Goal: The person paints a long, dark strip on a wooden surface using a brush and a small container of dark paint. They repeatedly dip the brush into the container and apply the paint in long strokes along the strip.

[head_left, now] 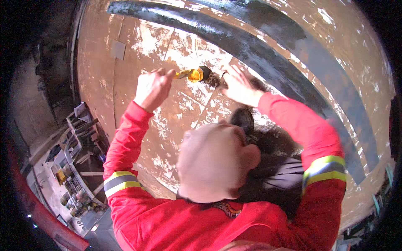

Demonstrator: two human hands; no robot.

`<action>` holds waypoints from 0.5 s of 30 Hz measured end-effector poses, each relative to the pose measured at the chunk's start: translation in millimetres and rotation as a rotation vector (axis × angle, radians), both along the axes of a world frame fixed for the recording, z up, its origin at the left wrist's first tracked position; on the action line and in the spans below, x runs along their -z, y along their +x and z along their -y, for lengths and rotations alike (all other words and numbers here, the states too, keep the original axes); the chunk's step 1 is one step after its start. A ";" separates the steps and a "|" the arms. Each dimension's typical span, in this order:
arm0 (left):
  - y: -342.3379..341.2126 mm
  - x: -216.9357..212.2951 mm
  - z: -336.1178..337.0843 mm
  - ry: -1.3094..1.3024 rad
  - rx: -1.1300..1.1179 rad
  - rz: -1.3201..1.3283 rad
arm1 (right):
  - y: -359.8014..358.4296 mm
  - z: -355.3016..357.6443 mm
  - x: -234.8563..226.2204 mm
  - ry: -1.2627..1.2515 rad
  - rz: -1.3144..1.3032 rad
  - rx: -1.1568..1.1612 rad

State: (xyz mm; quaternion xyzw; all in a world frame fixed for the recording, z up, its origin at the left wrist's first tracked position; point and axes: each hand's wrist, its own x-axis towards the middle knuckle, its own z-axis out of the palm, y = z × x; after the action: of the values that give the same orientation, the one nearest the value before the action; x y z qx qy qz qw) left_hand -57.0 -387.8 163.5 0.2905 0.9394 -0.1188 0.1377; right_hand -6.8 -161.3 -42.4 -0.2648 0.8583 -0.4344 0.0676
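Left hand (153, 88) closed in a fist around the yellow handle of a dark-bristled brush (197, 75), whose head lies against the rust-brown curved metal wall (138, 46) patched with pale flaking. Right hand (238, 85) spread with fingers extended, palm toward the wall, just beside the brush head; it holds nothing. Both arms wear red sleeves with reflective grey-and-yellow bands (119, 183). A broad dark painted stripe (268, 50) arcs across the wall above the hands. Lower left, well apart, a cluttered bench (71, 180) with jars and tools.
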 end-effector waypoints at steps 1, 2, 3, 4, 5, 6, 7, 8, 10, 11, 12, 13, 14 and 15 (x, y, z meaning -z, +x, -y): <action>3.9 10.6 5.3 -0.015 0.002 0.031 | 3.4 20.5 6.7 -0.017 0.041 0.092; 6.1 23.3 9.1 -0.001 -0.009 -0.001 | 1.0 40.3 2.5 -0.021 0.083 0.198; 10.1 33.2 13.2 -0.006 -0.021 0.028 | -2.9 53.4 -0.1 -0.068 0.147 0.232; 13.5 41.5 16.3 -0.006 -0.025 0.061 | -3.5 64.3 0.1 0.003 0.272 0.187; 14.2 46.2 20.4 0.054 -0.008 0.081 | -5.9 74.0 1.5 0.011 0.279 0.206; 9.2 52.8 22.6 0.056 -0.014 0.093 | -8.3 81.6 3.6 0.018 0.286 0.224; 4.2 57.2 20.9 0.060 -0.024 0.106 | -12.7 87.3 14.3 0.010 0.203 0.272; 1.5 63.1 19.9 0.065 -0.035 0.119 | -12.1 88.3 23.9 0.015 0.192 0.277; 0.8 78.7 20.9 0.098 -0.019 0.100 | -10.7 91.3 34.7 0.010 0.164 0.275; -0.1 84.7 18.9 0.071 -0.024 0.107 | -10.2 93.7 35.9 -0.013 0.165 0.279; -0.7 90.5 18.3 0.044 -0.030 0.114 | -7.8 95.5 36.7 -0.009 0.179 0.269; -4.1 98.6 21.4 0.084 0.007 0.120 | -9.5 99.0 37.8 -0.010 0.181 0.266; -3.7 103.6 23.8 0.086 0.002 0.122 | -11.6 101.4 38.4 -0.011 0.182 0.261; -1.8 108.0 24.6 0.087 -0.006 0.123 | -10.3 105.2 45.3 0.013 0.111 0.268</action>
State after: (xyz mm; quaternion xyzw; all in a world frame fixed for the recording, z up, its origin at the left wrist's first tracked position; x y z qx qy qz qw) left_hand -58.9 -412.4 55.5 0.3002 0.9343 -0.0591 0.1829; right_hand -17.2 -266.4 -87.7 -0.1228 0.8836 -0.4480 0.0582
